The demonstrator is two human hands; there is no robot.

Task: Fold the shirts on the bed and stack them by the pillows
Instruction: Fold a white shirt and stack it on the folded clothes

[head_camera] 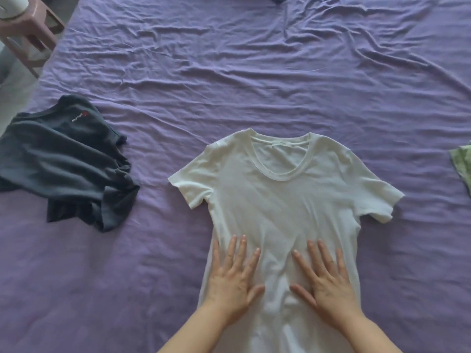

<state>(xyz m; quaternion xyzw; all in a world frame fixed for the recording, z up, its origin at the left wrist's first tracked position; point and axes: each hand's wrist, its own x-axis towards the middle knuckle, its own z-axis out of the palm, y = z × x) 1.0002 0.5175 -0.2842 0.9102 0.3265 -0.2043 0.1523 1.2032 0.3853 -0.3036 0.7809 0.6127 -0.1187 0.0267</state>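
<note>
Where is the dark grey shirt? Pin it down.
In the head view, the dark grey shirt lies crumpled on the bed's left side, left of the white shirt.

A white T-shirt (280,200) is spread front up on the bed (229,72), collar pointing away, both short sleeves laid out to the sides. The bed is covered by a wrinkled purple sheet. The left hand (233,281) and the right hand (327,280) are laid flat on the lower body of the shirt, fingers straight and spread, thumbs turned inward. A crumpled dark grey shirt (68,164) is seen at left, well apart. A green patterned cloth (462,164) is cut by the right edge. A pink stool (33,29) is seen beside the bed, upper left.
</note>
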